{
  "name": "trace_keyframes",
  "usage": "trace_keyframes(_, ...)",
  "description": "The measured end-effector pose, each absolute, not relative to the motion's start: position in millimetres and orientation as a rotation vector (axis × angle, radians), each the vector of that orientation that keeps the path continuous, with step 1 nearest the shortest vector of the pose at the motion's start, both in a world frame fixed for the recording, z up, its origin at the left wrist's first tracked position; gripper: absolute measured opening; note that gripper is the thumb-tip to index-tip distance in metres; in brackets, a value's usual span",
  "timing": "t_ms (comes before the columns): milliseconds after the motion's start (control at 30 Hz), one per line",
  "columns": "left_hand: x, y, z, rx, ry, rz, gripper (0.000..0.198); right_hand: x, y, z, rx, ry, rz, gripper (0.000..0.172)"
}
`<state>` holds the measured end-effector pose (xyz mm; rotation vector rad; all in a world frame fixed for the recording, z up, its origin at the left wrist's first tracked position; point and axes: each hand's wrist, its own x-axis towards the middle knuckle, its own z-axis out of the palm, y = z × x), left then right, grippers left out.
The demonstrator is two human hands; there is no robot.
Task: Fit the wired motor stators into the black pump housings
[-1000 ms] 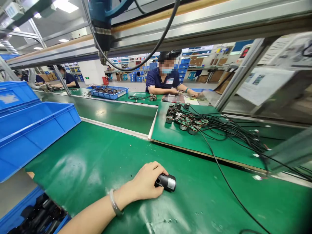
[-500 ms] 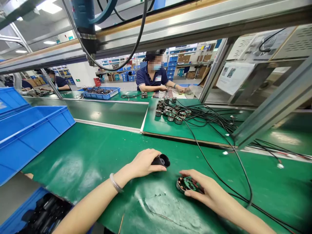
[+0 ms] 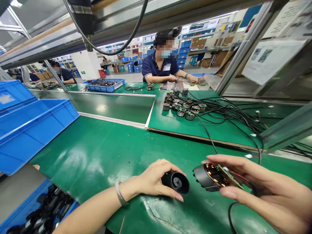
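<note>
My left hand (image 3: 161, 182) is wrapped round a black cylindrical housing (image 3: 179, 183), its open end facing right and toward me. Just to the right, my right hand (image 3: 246, 178) grips a round motor part (image 3: 207, 176) with copper windings and a green circuit board, fingers above and thumb below. The motor part is raised over the green table, tilted toward the housing, with a small gap between the two. A black cable (image 3: 231, 216) hangs below my right hand.
Several motor parts (image 3: 190, 114) with black cables lie on a raised green board (image 3: 165, 125). Blue bins (image 3: 39, 126) stand at left; a lower bin (image 3: 21, 211) holds black housings. A person (image 3: 159, 66) works across the line. A tool (image 3: 84, 19) hangs overhead.
My right hand has lifted the motor part and turned it toward the housing. My left hand has moved slightly right and down with the housing. The view has shifted.
</note>
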<state>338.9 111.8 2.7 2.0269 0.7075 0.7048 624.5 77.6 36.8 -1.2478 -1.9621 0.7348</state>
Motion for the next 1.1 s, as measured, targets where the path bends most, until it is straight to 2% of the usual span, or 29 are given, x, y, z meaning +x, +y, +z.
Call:
trace_keyframes(100,338.8,114.0,-2.1,1.984,0.634,0.755,0.069,602.0,85.3,40.6,-1.083,-2.102,0.7,0.037)
trace_keyframes(200,337.7,116.9,-8.0,1.987,0.644,0.809,0.074,582.1,90.5,34.7,-0.993,-2.202,0.679,0.036)
trace_keyframes(433,335.8,118.8,-15.4,1.961,0.698,0.812,0.072,577.6,97.2,21.6,-0.947,-2.27,0.65,0.043)
trace_keyframes(600,337.2,116.6,-18.3,1.95,0.692,0.853,0.071,575.6,102.4,18.2,-0.864,-2.288,0.662,0.035)
trace_keyframes(833,339.0,111.9,-16.4,1.877,0.831,0.856,0.073,577.9,106.4,22.5,-0.893,-2.333,0.657,0.051)
trace_keyframes(967,339.7,110.3,-17.1,1.915,0.778,0.885,0.067,576.4,101.7,31.8,-0.914,-2.36,0.727,0.049)
trace_keyframes(1100,340.5,108.6,-18.8,1.927,0.756,0.954,0.063,573.3,98.4,29.6,-0.926,-2.329,0.656,0.05)
